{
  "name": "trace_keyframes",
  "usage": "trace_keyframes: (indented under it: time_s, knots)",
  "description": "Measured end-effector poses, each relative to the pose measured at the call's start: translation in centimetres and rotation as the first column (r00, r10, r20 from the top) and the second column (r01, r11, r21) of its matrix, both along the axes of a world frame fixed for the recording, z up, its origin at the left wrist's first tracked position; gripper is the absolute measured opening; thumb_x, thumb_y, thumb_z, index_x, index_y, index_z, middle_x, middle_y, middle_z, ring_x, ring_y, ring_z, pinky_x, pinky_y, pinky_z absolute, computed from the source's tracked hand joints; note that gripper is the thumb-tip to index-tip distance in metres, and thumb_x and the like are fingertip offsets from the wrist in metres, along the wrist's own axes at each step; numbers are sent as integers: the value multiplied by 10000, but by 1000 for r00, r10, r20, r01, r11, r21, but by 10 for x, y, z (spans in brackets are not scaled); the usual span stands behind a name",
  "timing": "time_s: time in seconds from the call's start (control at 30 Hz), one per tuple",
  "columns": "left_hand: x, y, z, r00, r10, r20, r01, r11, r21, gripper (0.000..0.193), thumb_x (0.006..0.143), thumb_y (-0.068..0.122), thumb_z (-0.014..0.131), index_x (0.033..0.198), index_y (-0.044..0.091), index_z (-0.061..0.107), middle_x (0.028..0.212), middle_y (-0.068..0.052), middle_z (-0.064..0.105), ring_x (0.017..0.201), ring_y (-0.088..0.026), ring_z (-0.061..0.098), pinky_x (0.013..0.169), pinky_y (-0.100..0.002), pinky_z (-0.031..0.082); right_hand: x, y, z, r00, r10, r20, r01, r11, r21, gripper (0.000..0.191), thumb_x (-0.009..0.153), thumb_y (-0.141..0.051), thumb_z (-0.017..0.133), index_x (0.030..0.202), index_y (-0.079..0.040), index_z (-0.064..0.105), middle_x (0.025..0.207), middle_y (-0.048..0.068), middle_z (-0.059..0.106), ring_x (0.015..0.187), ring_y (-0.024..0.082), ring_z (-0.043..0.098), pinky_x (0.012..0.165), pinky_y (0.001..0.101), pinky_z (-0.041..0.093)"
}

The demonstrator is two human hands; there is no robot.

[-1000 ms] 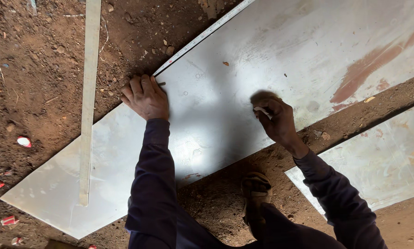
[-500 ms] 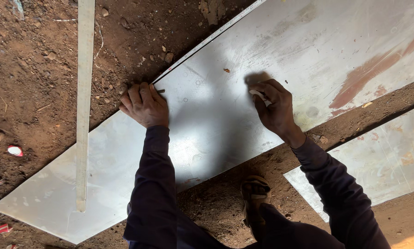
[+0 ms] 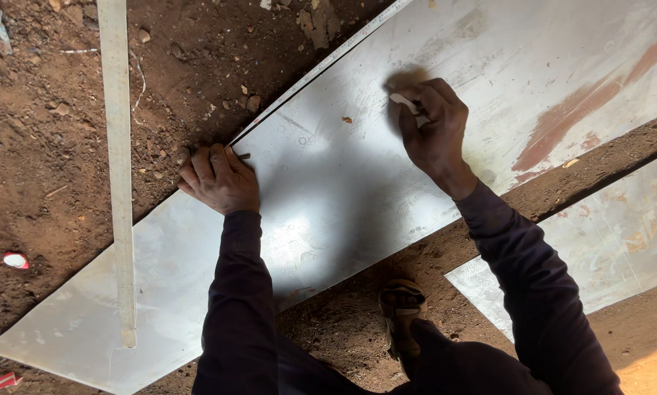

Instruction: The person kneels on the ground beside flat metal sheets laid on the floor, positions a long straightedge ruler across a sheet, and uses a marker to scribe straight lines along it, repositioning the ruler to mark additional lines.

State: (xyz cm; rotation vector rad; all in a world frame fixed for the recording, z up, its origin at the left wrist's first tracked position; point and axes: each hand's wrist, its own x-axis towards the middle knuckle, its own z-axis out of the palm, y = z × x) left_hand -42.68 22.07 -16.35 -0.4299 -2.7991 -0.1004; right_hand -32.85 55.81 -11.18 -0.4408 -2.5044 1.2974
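Observation:
A long pale metal sheet (image 3: 328, 197) lies slantwise on the bare dirt. My left hand (image 3: 219, 179) presses on its far edge, fingers curled over a small dark thing that pokes out to the right; I cannot tell what it is. My right hand (image 3: 431, 128) is closed around a small pale stick, like a piece of chalk (image 3: 405, 102), with its tip against the sheet's surface. Both arms wear dark sleeves.
A long pale straightedge (image 3: 118, 168) lies across the dirt and the sheet's left end. A second metal sheet (image 3: 606, 249) lies at the lower right. My sandalled foot (image 3: 402, 314) stands on the dirt between the sheets. Small red-and-white scraps (image 3: 14, 260) dot the ground at left.
My right hand has moved up and to the left across the sheet with the chalk. My left hand has stayed at the sheet's edge.

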Motion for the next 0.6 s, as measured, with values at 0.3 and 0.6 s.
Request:
trace_keyframes:
  time_s: [0.3,0.6]
  knots:
    - [-2,-2,-6,1000,15,-4,-15,1000,-6,270,1134,296,574,1003,129,741,1095,-44,656,1076,-294,577,906,-538,458,-43,46,-49,973,-134,-188,173,962,211,38,1029,-17,723,1013,-41,749,883,68,709,566,71,485,474,248,389]
    - [-3,-2,-5,1000,17,1,-17,1000,-1,291,1146,314,551,1001,144,737,1095,-44,653,1017,-281,560,872,-519,459,-72,86,-43,967,-73,-246,149,939,309,147,1088,-23,733,963,-10,656,818,99,618,673,190,582,605,321,447]
